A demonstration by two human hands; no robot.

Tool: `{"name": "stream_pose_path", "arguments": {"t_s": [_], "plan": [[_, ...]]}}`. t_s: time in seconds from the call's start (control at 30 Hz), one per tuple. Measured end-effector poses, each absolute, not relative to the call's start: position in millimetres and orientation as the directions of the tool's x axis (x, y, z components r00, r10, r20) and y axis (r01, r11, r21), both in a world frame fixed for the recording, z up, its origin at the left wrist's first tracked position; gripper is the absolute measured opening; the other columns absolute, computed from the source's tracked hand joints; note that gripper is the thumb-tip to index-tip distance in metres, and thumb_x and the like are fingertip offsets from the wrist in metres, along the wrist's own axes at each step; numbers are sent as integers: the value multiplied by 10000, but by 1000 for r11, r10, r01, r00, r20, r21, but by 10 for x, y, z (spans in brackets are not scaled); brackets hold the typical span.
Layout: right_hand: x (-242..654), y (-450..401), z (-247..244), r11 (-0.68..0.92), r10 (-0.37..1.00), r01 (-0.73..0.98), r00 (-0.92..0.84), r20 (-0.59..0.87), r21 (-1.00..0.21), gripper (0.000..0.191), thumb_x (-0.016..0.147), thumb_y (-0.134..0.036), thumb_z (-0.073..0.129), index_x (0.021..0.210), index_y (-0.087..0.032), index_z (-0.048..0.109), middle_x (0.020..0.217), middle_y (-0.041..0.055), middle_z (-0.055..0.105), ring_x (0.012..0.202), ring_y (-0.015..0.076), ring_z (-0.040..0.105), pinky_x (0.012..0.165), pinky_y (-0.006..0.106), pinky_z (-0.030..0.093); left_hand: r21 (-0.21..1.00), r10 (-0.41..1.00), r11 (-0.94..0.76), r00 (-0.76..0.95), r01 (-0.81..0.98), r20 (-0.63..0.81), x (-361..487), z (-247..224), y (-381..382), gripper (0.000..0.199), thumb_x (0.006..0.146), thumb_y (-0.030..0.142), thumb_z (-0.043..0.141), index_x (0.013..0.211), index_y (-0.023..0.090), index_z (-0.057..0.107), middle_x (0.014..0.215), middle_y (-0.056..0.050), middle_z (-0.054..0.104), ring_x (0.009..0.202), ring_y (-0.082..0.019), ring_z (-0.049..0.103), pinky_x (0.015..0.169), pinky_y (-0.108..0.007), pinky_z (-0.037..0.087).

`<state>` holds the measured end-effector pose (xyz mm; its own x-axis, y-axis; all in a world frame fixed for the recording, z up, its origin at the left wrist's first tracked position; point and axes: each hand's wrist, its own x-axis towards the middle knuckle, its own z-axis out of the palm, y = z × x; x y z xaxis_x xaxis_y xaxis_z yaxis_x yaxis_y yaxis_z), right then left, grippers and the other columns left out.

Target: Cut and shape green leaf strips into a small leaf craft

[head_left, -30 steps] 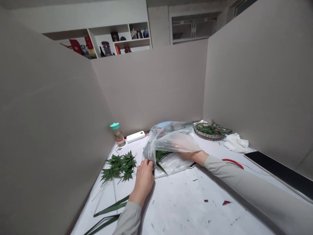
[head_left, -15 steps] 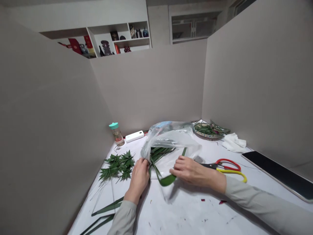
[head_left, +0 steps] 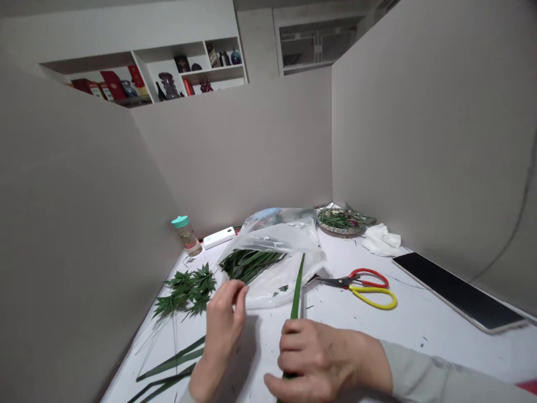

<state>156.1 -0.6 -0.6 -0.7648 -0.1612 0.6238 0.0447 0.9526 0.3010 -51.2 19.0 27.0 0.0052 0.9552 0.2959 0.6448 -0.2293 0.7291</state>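
My right hand is closed around a long green leaf near the front of the table. The leaf's narrow tip points up and away; its lower part is hidden by my fingers. My left hand is at the near left side of a clear plastic bag. Its fingers are curled and the thumb lies close to them; whether anything is between the fingertips is not visible. A bundle of long leaves lies in the bag's mouth. Small leaf scraps rest on the plastic.
Scissors with red and yellow handles lie right of the bag. Left are pointed leaf pieces, loose long leaves, a capped bottle and a white device. Behind right are a basket, tissue and a tablet-like slab.
My right hand has drawn the long leaf out of the bag, toward me. My left hand has come away from the leaves in the bag's mouth. The view has shifted slightly right.
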Motion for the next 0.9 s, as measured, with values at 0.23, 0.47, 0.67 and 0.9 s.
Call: {"name": "stream_pose_path", "arguments": {"t_s": [0.23, 0.47, 0.67, 0.9], "plan": [[1493, -120, -181, 977, -170, -52, -773, 611, 207, 160, 819, -191, 747, 711, -183, 630, 720, -28, 633, 653, 111, 518, 747, 262, 463, 978, 965, 115, 214, 172, -152, 136, 208, -166, 389, 738, 455, 753, 1010, 191, 666, 653, 33, 562, 581, -156, 540, 536, -274, 426], [1587, -105, -38, 983, -175, -87, -694, 698, 160, 226, 993, -202, 512, 1156, -132, 652, 1046, 68, 743, 1007, 174, 619, 1067, 328, 403, 945, 934, 312, 213, -95, -287, 8, 119, -236, 271, 684, 343, 798, 828, 217, 607, 662, 57, 493, 578, -114, 453, 557, -246, 355], [1795, -4, 96, 956, 287, 74, -424, 859, -284, 341, 947, -97, 441, 1269, -161, 536, 1121, 158, 670, 1048, 282, 576, 904, 496, 486, 942, 935, 308, 224, -136, -274, -239, 215, -513, 220, 683, 273, 831, 725, 174, 640, 671, 28, 534, 620, -117, 462, 582, -238, 347], [1761, 119, 34, 420, 728, -158, -530, 436, -894, 247, 1024, -395, 563, 1063, -160, 629, 832, -7, 645, 685, 142, 648, 620, 297, 557, 933, 918, 327, 285, -147, -277, -223, 181, -828, 296, 770, 405, 788, 723, 165, 623, 598, 18, 576, 545, -102, 451, 555, -226, 318]]}}
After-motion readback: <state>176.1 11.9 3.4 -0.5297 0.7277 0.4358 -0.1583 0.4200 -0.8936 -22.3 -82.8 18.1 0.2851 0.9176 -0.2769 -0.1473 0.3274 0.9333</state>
